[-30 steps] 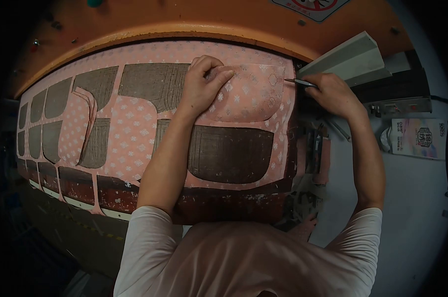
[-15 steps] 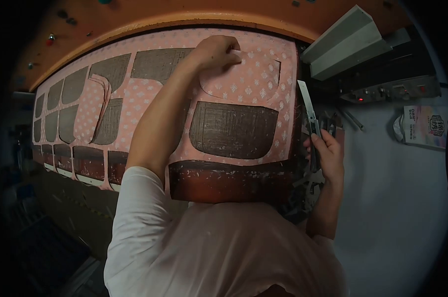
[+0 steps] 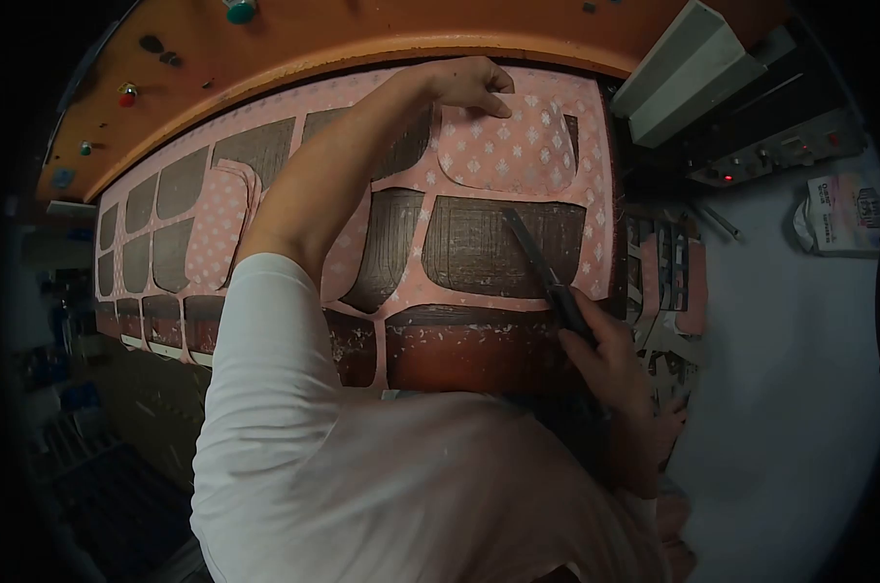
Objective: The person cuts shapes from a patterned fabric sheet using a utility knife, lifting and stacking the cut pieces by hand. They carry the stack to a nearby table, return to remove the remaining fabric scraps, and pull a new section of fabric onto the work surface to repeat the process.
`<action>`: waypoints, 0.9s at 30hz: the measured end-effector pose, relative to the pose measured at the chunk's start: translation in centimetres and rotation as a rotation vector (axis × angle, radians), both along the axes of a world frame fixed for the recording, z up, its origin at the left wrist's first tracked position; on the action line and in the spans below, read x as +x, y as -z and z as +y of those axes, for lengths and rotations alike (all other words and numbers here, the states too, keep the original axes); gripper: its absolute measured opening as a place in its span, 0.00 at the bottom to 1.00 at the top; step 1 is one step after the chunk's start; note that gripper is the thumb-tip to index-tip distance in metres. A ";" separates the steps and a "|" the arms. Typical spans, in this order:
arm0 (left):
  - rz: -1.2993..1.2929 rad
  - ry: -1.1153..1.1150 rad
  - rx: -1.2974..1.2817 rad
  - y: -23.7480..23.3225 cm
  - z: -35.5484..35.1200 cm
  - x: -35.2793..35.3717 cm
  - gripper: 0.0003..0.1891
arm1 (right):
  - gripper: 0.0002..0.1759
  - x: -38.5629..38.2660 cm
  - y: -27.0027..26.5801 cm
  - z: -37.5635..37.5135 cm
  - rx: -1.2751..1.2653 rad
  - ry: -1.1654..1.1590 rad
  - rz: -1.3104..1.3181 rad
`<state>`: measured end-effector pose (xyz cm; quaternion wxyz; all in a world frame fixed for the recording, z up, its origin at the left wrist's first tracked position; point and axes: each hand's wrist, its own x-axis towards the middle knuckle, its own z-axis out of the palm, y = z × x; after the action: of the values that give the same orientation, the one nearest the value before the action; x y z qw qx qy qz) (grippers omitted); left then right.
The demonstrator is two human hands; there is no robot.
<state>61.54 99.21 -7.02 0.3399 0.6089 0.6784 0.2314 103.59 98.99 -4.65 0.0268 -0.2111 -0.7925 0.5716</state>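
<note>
Gripping knife (image 3: 558, 291) in right hand (image 3: 607, 364), 4 o'clock | pinching pink piece (image 3: 506, 151) by edge, left hand (image 3: 474, 84), 12 o'clock

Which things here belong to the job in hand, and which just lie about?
Likely in use:
rounded pink patterned piece, edge pinched by the left hand
silver-bladed, black-handled knife, in the right hand
pink patterned sheet with cut-outs
worn dark-brown board under it

Seemingly lying about:
pale printed packet, far right
thin grey metal rod
pink strips beside the board
</note>
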 end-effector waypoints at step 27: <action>0.159 0.343 0.261 0.3 2.1 -1.8 0.17 | 0.18 -24.0 2.0 -9.4 0.803 0.383 -0.172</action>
<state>59.75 101.36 -7.32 0.2379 0.7706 0.5538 0.2072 79.60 89.56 -6.66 0.1462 -0.3736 -0.8973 0.1841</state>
